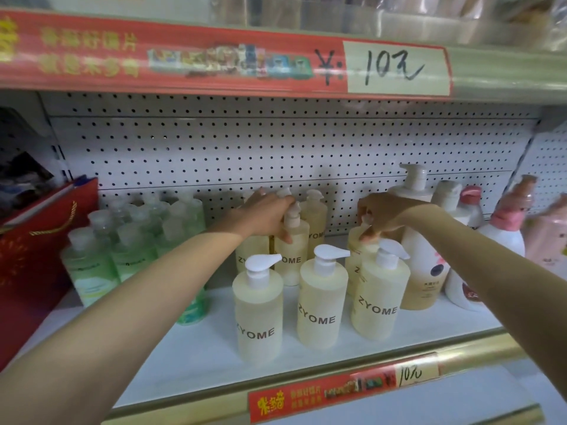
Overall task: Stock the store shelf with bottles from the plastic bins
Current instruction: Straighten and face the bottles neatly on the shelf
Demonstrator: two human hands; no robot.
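Observation:
Several pale yellow ZYOME pump bottles stand on the white shelf. Three are in the front row, the others behind. My left hand grips the pump neck of a middle-row bottle. My right hand pinches the pump top of another bottle just behind the front right bottle. Both bottles stand upright on the shelf. No plastic bin is in view.
Clear green-tinted bottles fill the shelf's left, next to a red gift bag. A large beige pump bottle and pink-capped white bottles crowd the right. A pegboard backs the shelf, and the upper shelf's red price strip overhangs.

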